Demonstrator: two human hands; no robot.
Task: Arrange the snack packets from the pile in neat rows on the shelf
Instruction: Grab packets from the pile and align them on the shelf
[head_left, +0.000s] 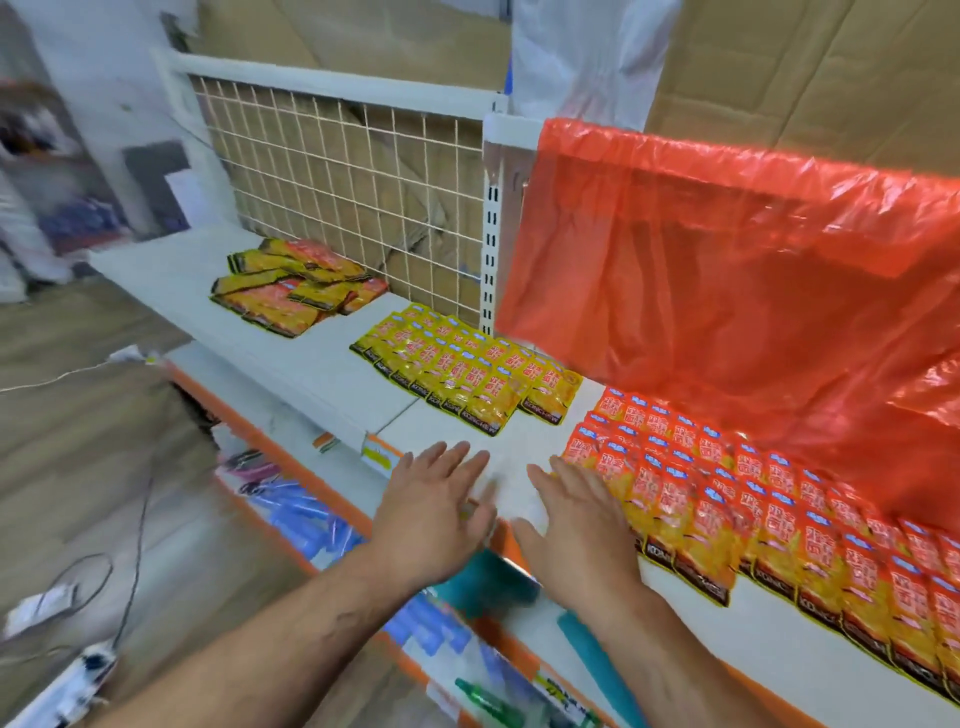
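A loose pile of yellow and orange snack packets (298, 288) lies at the far left of the white shelf (291, 358). A small block of yellow packets in rows (467, 371) sits in the middle. Long overlapping rows of orange and yellow packets (769, 499) fill the right side. My left hand (434, 506) and my right hand (571, 525) hover flat over a bare patch of shelf between the two arranged groups, fingers straight, holding nothing. My right hand's outer edge lies beside the leftmost packets of the right rows.
A red plastic sheet (737, 270) hangs over the back panel on the right, above the rows. A white wire grid (343, 171) backs the left section. A lower shelf (363, 535) holds blue items. Cables and a power strip (78, 675) lie on the wooden floor.
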